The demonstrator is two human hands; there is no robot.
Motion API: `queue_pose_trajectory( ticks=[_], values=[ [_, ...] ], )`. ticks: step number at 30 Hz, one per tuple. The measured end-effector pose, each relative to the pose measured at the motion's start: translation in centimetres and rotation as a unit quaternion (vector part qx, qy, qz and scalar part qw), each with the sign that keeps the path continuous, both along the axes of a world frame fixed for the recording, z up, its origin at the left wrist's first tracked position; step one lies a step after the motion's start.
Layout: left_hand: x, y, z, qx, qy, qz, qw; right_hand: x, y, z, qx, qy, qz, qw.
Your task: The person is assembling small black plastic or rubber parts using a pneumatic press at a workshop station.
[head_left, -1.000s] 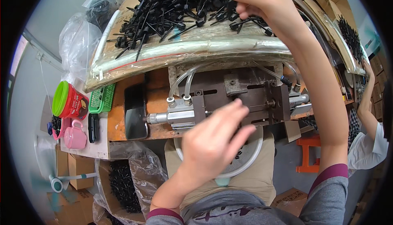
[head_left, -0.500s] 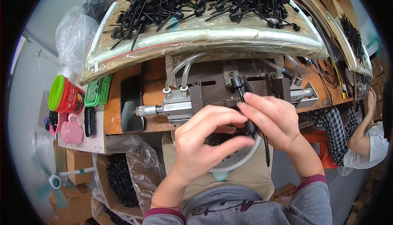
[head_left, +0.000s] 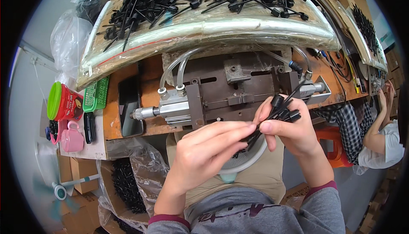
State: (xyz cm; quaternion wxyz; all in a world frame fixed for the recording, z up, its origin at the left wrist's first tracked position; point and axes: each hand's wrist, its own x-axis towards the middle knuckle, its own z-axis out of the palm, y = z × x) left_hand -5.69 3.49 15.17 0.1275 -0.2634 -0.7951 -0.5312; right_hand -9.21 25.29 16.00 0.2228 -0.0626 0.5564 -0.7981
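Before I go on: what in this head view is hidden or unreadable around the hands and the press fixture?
- Count of black parts in the right hand: fingers hide most of them.
- Left hand fingertips' grip: blocked by the right thumb.
- Fixture front lower edge: behind both hands.
- Co-worker's hands: too small and warped at the right rim.

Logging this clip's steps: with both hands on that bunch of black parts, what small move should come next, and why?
Probably the left hand should pinch one piece free of the bunch of black parts. The right hand grips several at once, the left fingertips already touch their lower ends, and the metal jig just behind looks unloaded.
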Motion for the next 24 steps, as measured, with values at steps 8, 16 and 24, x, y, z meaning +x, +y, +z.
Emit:
queue_pose_trajectory(
  ticks=[8, 16, 24],
  values=[
    [2.0, -0.1, 0.1, -0.010, 0.010, 0.000, 1.000, 1.3, 1.0, 0.0, 0.034, 0.096, -0.136, 0.986],
    [0.3, 3.3, -4.0, -0.276, 0.134, 0.135, 0.942, 2.0, 1.7, -1.2, 0.305, 0.415, -0.236, 0.824],
    [-0.3, 3.3, -3.0, -0.296, 0.082, 0.139, 0.942, 2.0, 2.7, -2.0, 0.430, 0.673, -0.179, 0.575]
  ],
)
